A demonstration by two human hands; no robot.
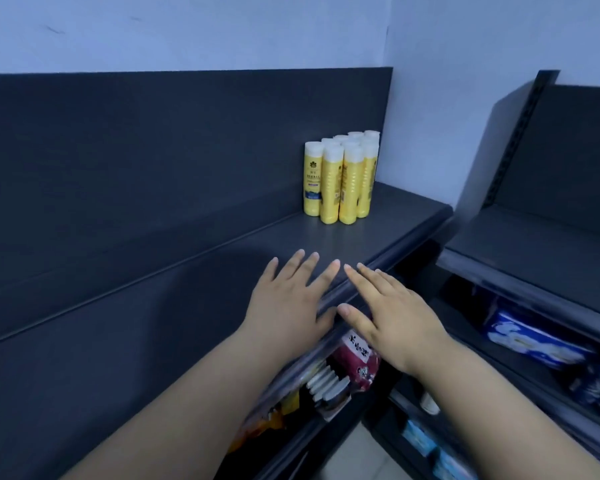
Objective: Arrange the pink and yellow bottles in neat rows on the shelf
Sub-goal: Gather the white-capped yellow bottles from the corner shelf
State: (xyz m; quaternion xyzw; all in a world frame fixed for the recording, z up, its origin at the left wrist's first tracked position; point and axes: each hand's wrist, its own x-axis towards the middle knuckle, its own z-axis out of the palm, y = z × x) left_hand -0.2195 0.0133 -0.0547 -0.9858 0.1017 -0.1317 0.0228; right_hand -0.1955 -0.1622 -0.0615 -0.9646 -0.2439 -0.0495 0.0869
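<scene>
Several yellow bottles (340,178) with white caps stand upright in a tight cluster at the far right end of the dark top shelf (194,282), against its back panel. No pink bottles are in view. My left hand (291,303) hovers flat over the shelf's front part, fingers spread, holding nothing. My right hand (392,323) is beside it over the shelf's front edge, also flat and empty. Both hands are well short of the bottles.
Below the shelf edge sit packaged goods, among them a red-and-white pack (357,362) and orange packets (267,424). A second dark shelf unit (534,251) stands at the right, with blue packages (534,341) on its lower level. A pale wall rises behind.
</scene>
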